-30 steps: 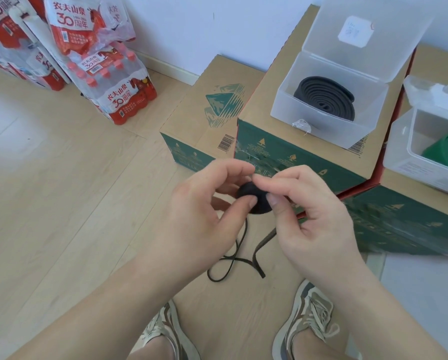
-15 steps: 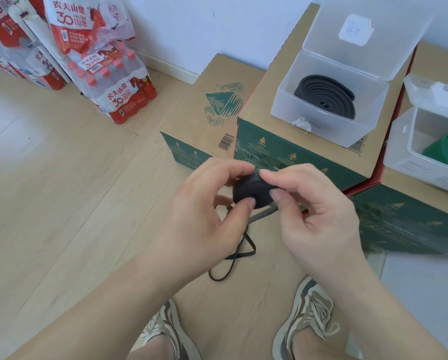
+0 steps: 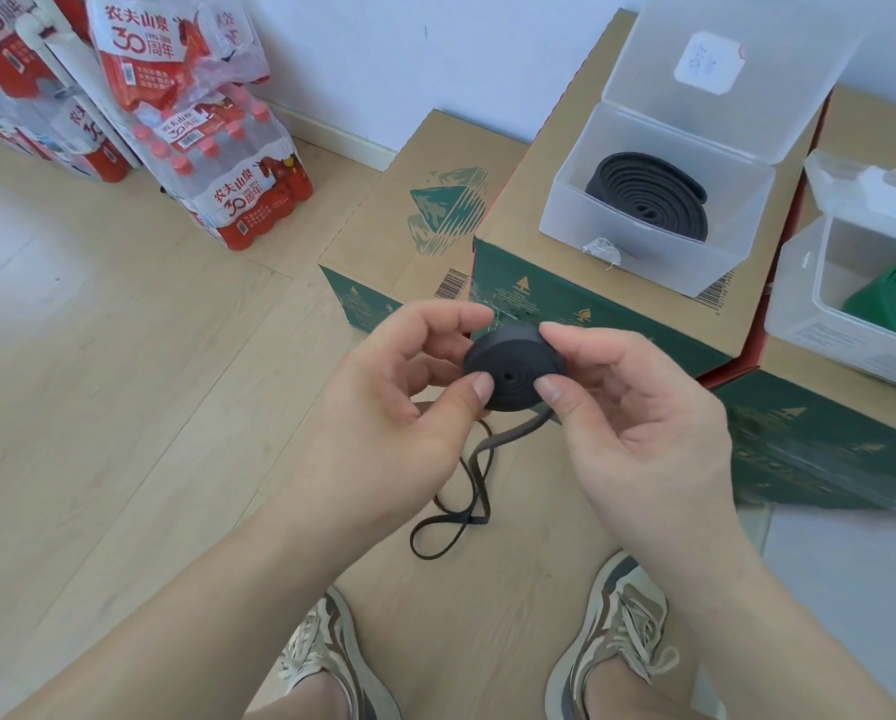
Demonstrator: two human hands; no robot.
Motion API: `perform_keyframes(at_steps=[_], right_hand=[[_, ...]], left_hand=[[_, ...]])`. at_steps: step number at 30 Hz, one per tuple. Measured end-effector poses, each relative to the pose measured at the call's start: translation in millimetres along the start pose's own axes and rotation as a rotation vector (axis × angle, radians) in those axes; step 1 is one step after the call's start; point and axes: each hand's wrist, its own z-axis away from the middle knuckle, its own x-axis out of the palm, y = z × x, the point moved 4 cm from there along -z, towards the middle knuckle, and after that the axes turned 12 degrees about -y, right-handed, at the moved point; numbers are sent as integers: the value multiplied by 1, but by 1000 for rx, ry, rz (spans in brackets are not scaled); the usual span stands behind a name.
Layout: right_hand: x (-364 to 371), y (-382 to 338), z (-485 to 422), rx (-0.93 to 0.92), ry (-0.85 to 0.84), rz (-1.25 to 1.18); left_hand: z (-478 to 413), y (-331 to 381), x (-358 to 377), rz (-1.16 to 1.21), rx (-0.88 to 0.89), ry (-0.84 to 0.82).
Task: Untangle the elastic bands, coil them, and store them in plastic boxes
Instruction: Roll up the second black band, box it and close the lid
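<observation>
A partly rolled black elastic band [image 3: 513, 368] is pinched between my left hand [image 3: 404, 407] and my right hand [image 3: 638, 423], thumbs on its flat face. Its loose tail [image 3: 461, 491] hangs down and loops on the floor. An open clear plastic box [image 3: 643, 257] on a cardboard carton holds a coiled black band [image 3: 648, 194]. A second clear box [image 3: 820, 314] at the right edge holds a green band [image 3: 892, 298].
Several green-sided cardboard cartons [image 3: 419, 220] stand ahead and to the right. Shrink-wrapped packs of red-capped water bottles [image 3: 227, 163] sit at the back left by the white wall. My shoes [image 3: 612, 631] stand on the wooden floor below.
The black coil has grown thicker as more band was wound on. The tail on the floor has shortened and drawn up toward my hands.
</observation>
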Motion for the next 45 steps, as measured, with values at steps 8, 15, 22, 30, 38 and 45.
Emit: perform_keyframes(at_steps=[8,15,22,30,38,45], right_hand=[[5,0,0,-159,-104,325],[1,0,0,-1,16,2],[4,1,-1,-149,-79,388],[0,-1,-1,8,19,-65],[5,-6,-1,8,-36,-67],[1,-2,-2,-104,-23,163]], left_hand=[[4,1,4,-364,57,-24],[0,2,-1,63,-49,6],[4,4,3,-436,59,-11],[1,5,-1,-26,27,55],[0,4,-1,248,-75,24],[3,6,1,-184,7,7]])
